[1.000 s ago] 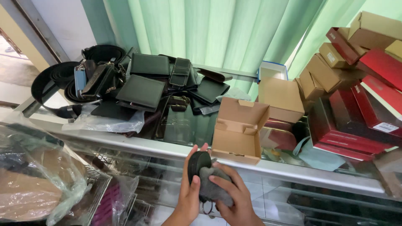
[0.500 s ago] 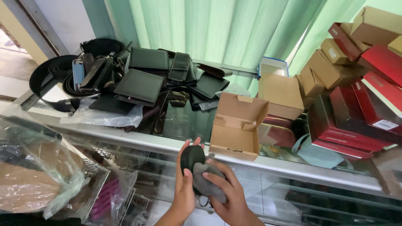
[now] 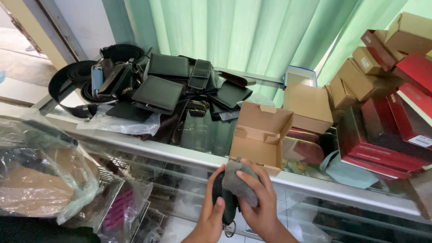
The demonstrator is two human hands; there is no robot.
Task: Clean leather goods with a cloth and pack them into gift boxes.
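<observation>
Moved: our hands rose toward the open cardboard box (image 3: 260,135).
Left hand (image 3: 211,211): grips black pouch (image 3: 226,202).
Right hand (image 3: 256,202): presses grey cloth (image 3: 238,182) onto it.

A grey cloth (image 3: 238,184) covers a black pouch (image 3: 225,202), near a tan cardboard box (image 3: 261,135) and pale green curtain (image 3: 234,36).

Wallets (image 3: 159,92) left on counter (image 3: 315,189) — open box (image 3: 261,135) centre — stacked boxes (image 3: 387,103) right.

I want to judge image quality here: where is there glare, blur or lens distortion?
Head view: daylight glows through the green curtain; the glass counter reflects it, hazing what lies beneath; straight edges bow toward the corners; the left hand and right hand with the grey cloth stay fairly sharp.
</observation>
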